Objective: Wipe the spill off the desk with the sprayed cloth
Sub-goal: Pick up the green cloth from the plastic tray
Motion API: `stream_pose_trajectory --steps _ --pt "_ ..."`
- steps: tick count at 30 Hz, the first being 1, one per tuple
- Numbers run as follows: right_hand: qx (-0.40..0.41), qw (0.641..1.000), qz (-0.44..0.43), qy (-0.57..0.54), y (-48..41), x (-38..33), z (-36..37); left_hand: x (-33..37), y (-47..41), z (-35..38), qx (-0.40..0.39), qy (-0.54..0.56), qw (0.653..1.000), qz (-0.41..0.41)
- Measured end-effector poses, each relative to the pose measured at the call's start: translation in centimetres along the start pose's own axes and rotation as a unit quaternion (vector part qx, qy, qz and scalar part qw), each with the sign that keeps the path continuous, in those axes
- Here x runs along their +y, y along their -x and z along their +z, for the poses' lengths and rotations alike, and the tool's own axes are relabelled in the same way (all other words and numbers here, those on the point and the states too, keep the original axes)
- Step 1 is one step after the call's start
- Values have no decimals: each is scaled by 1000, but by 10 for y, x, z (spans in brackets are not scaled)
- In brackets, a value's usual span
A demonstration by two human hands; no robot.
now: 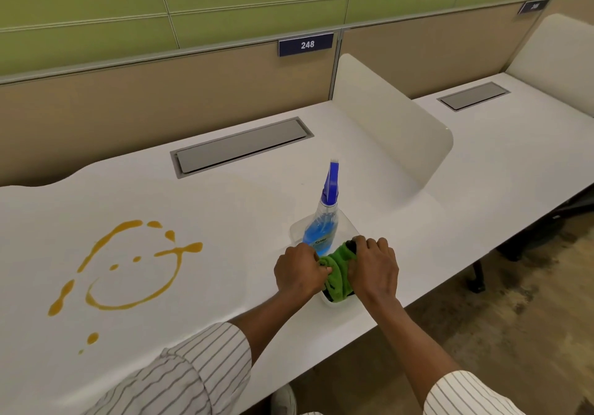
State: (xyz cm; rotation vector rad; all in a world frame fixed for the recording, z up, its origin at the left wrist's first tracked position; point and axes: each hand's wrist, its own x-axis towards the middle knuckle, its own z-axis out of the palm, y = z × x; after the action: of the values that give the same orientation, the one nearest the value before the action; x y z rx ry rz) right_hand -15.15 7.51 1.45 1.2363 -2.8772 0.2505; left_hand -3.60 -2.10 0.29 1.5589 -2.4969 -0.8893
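An orange-brown spill (128,273), drawn in rings and drips, lies on the white desk (225,209) at the left. A green cloth (339,274) sits bunched in a clear tray (348,221) near the desk's front edge. My left hand (300,273) grips the cloth's left side and my right hand (374,266) grips its right side. A spray bottle (324,218) with blue liquid and a blue trigger head stands in the same tray just behind the cloth, touching neither hand as far as I can tell.
A white divider panel (392,125) rises to the right of the tray. A grey cable hatch (241,146) is set into the desk at the back. A beige partition with a "248" sign (306,44) runs behind. The desk's front edge drops to the floor (514,318).
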Motion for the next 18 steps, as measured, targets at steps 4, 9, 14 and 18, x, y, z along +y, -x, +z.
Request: stream_pose_trajectory --steps 4,9,14,18 --pt "28 998 32 -50 2 1 -9 4 4 -9 17 83 996 -11" --pt "71 988 55 -126 -2 10 -29 15 16 -40 28 231 973 -10" --pt "75 975 55 -203 -10 11 -61 33 38 -94 41 322 946 26" --pt "44 954 50 -293 -8 0 -91 39 55 -144 70 352 932 46"
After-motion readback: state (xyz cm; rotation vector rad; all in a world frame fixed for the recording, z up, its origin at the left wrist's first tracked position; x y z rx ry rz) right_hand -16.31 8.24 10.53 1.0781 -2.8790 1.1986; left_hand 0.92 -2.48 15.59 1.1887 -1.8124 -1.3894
